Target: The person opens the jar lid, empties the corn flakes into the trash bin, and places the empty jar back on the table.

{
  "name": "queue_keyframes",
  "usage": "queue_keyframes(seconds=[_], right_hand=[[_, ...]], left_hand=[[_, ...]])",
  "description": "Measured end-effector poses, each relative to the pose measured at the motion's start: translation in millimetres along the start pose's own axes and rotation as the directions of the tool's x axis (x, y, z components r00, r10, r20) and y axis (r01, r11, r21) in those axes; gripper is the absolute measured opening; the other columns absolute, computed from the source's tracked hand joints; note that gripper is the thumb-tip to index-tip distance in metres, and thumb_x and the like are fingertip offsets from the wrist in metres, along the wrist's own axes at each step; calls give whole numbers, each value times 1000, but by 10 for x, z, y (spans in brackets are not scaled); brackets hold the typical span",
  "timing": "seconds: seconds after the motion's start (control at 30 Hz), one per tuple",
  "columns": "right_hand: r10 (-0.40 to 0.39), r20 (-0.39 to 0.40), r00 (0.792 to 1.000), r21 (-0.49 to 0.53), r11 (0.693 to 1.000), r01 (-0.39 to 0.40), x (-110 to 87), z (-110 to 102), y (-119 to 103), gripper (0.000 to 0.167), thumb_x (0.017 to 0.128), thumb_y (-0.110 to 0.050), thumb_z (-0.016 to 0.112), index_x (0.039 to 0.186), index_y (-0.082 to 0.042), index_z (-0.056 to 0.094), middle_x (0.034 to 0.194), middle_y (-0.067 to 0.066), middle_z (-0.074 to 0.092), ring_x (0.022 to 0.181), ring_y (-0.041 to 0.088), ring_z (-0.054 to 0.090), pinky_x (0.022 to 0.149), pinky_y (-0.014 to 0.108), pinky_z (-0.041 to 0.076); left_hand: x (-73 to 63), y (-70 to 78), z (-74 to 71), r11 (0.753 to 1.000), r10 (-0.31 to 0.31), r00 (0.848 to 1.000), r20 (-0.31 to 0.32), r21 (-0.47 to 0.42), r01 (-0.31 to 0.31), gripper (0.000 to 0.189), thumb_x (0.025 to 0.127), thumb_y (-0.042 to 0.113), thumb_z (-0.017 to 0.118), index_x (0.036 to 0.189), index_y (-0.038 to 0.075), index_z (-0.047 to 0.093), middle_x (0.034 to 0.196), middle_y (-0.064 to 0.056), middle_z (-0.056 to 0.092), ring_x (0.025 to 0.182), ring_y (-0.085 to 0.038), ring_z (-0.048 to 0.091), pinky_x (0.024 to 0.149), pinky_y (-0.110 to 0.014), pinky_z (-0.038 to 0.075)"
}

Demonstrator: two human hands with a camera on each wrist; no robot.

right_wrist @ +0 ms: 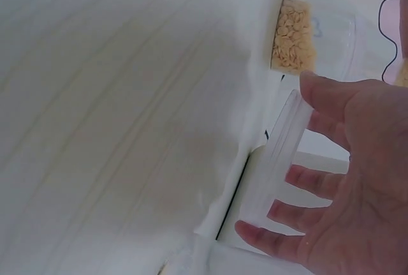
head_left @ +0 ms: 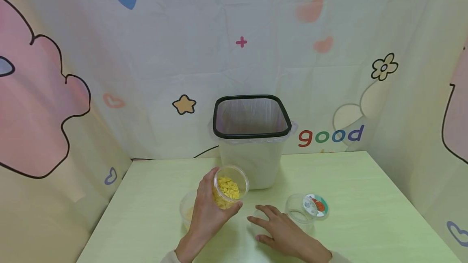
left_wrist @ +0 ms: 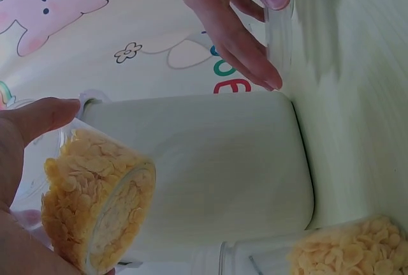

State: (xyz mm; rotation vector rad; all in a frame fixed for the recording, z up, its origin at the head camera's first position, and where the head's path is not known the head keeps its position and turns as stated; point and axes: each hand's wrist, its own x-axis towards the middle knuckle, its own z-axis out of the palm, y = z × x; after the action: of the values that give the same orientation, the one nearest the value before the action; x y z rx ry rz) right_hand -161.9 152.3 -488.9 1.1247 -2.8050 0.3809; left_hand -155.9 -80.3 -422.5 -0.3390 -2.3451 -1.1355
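Note:
My left hand [head_left: 210, 210] grips a clear plastic jar [head_left: 228, 190] partly filled with yellow corn flakes. Held above the table in front of the bin, the jar is tilted, its uncovered mouth facing up toward the head camera. The right hand [head_left: 279, 228] is low over the table, thumb and fingers spread around the rim of a round clear lid [right_wrist: 274, 160]. Partly hidden behind the left hand is a second clear jar [head_left: 186, 208], and its corn flakes [left_wrist: 350, 249] show in the left wrist view. Near the right hand stands a clear jar [head_left: 297, 210] with no flakes visible.
A pale bin [head_left: 252, 161] with a black rim and a plastic liner stands at the back of the light green table [head_left: 146, 214]. Beside the right-hand jar lies a round printed lid [head_left: 321, 206]. A patterned cloth [head_left: 164, 44] hangs behind and along the sides.

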Motion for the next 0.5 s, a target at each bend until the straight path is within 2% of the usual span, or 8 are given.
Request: queue_keyframes(seconds=[0.13,0.27,0.5], right_hand=[[2,-5,1000,-20,1000,-2,27,19,36,50,89,-35,70,137,-25,58,143,14,49,128,37,51,82,54,55],[21,24,999,-28,999,-20,52,37,69,52,87,-36,72,136,-25,58,143,14,49,127,37,50,82,54,54],[44,78,996,17,999,-46,109,78,118,54,85,-33,76,135,-22,59,141,15,49,127,36,50,80,54,54]], left_hand=[[-6,-2,3,1000,6,1000,2,-1,-6,105,62,27,93,148,19,34,137,-8,51,122,-26,53,92,-48,52],[-2,3,3,1000,11,1000,-1,0,-11,106,61,27,93,148,19,33,137,-8,50,122,-25,52,92,-48,52],[-7,-5,-3,1000,17,1000,-8,12,-17,105,61,27,93,148,18,34,136,-7,51,121,-24,53,91,-47,52]])
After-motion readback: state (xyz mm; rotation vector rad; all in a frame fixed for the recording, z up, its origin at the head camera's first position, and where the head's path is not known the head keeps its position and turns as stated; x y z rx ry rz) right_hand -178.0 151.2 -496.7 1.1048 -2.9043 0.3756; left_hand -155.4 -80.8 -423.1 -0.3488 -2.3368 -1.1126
